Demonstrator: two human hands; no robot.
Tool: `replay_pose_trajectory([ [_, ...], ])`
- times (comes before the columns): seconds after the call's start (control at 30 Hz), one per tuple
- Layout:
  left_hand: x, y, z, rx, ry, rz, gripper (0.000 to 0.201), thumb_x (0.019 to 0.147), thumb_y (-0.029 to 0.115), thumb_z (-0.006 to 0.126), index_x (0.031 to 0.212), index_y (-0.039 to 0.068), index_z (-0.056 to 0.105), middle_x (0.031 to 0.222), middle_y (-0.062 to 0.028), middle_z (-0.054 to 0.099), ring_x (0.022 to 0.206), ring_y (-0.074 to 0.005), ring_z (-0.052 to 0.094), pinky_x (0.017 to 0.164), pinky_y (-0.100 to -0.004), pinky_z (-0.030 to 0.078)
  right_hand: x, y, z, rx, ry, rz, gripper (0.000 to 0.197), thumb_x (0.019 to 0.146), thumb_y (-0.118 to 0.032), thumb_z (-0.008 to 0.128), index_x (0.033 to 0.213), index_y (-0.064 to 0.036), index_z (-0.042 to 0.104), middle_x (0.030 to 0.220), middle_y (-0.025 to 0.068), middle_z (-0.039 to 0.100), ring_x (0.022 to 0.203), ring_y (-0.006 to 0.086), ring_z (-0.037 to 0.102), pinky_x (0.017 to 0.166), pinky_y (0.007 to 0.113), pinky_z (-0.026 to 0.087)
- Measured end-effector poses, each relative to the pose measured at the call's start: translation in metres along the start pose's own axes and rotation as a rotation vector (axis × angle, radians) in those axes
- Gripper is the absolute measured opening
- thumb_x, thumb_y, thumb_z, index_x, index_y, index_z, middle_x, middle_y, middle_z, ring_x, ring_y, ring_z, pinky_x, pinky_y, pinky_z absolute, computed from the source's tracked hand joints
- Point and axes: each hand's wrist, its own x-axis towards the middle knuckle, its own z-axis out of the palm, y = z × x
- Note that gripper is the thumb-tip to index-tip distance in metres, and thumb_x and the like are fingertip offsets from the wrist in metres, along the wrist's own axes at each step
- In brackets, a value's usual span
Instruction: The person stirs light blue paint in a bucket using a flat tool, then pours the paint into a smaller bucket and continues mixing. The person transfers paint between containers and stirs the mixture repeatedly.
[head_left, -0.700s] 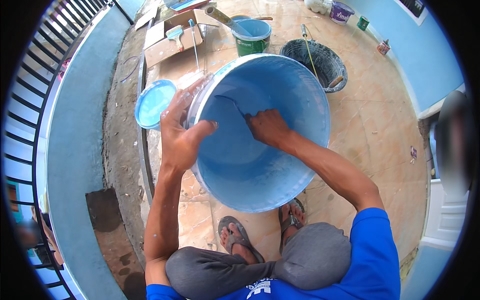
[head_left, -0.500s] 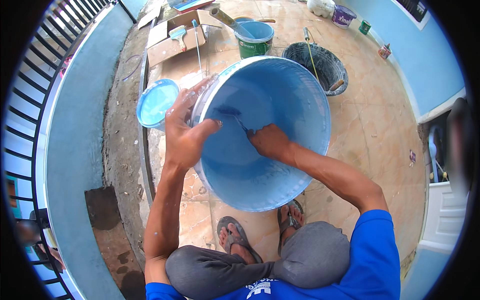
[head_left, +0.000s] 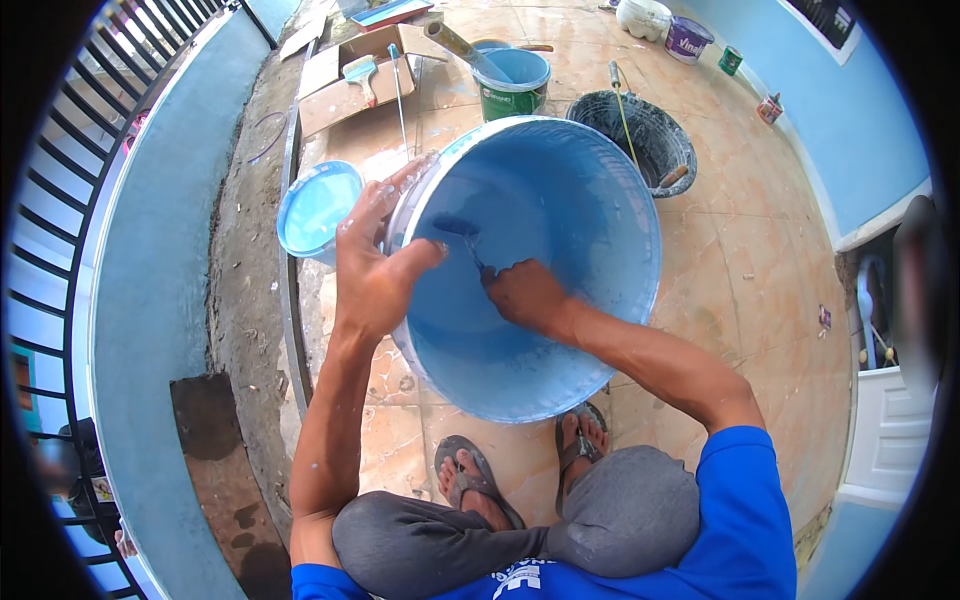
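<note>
A large bucket, its inside coated in light blue paint, is tilted toward me above my feet. My left hand grips its left rim, thumb over the inside and fingers along the outer wall. My right hand reaches into the bucket, closed round the dark handle of a small paint roller. The roller's dark blue, oblong head lies by the inner wall, close to my left thumb; whether it touches the wall I cannot tell. White paint specks mark my left fingers.
Left of the bucket stands a small pail of bright blue paint. Beyond are a cardboard box with a paintbrush, a green pail and a black bucket. A low blue wall with black railings runs along the left.
My right hand has shifted slightly left and down inside the bucket, and the roller's handle has turned steeper. My left hand keeps its hold on the rim.
</note>
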Motion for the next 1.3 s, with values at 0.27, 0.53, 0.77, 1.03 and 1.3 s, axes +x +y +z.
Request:
replay_pose_trajectory([
  [0.27, -0.002, -0.003, 0.000, 0.012, -0.007, 0.003, 0.074, 0.062, 0.011, 0.068, 0.134, -0.006, 0.063, 0.112, -0.0126, 0.062, 0.103, -0.0225, 0.064, 0.094, -0.0321, 0.051, 0.000, -0.021, 0.014, -0.022, 0.186, 0.003, 0.025, 0.084, -0.007, 0.061, 0.103, 0.0084, 0.065, 0.071, 0.0171, 0.070, 0.065, 0.0356, 0.071, 0.054, 0.043, 0.056],
  [0.53, -0.003, 0.001, -0.004, 0.072, -0.001, -0.013, 0.075, 0.061, 0.011, 0.068, 0.135, -0.005, 0.063, 0.103, -0.0102, 0.060, 0.099, -0.0205, 0.062, 0.092, -0.0306, 0.050, 0.006, -0.017, -0.003, -0.052, 0.159, -0.059, 0.025, 0.085, -0.008, 0.061, 0.102, 0.0097, 0.065, 0.068, 0.0170, 0.069, 0.059, 0.0317, 0.071, 0.052, 0.043, 0.055],
  [0.77, -0.005, 0.001, -0.003, 0.061, -0.001, -0.033, 0.075, 0.061, 0.010, 0.068, 0.135, -0.004, 0.064, 0.101, -0.0083, 0.058, 0.095, -0.0186, 0.061, 0.089, -0.0290, 0.049, -0.006, 0.008, -0.006, -0.052, 0.052, 0.003, 0.033, 0.086, -0.008, 0.058, 0.115, 0.0089, 0.063, 0.073, 0.0184, 0.072, 0.060, 0.0319, 0.071, 0.053, 0.042, 0.055],
  [1.03, -0.007, 0.001, 0.000, 0.016, -0.021, 0.009, 0.074, 0.062, 0.009, 0.068, 0.135, -0.005, 0.063, 0.106, -0.0091, 0.060, 0.100, -0.0193, 0.063, 0.092, -0.0299, 0.050, -0.005, 0.005, -0.008, -0.009, 0.026, 0.055, 0.037, 0.085, -0.013, 0.061, 0.111, 0.0134, 0.063, 0.068, 0.0168, 0.069, 0.062, 0.0331, 0.071, 0.058, 0.045, 0.056],
  [1.3, -0.005, 0.001, 0.003, -0.067, -0.037, -0.036, 0.074, 0.062, 0.006, 0.067, 0.135, -0.005, 0.063, 0.110, -0.0086, 0.062, 0.103, -0.0202, 0.065, 0.093, -0.0313, 0.052, -0.001, 0.003, -0.001, -0.060, 0.024, 0.093, 0.034, 0.086, -0.008, 0.058, 0.116, 0.0064, 0.064, 0.071, 0.0160, 0.072, 0.062, 0.0310, 0.072, 0.057, 0.043, 0.055],
])
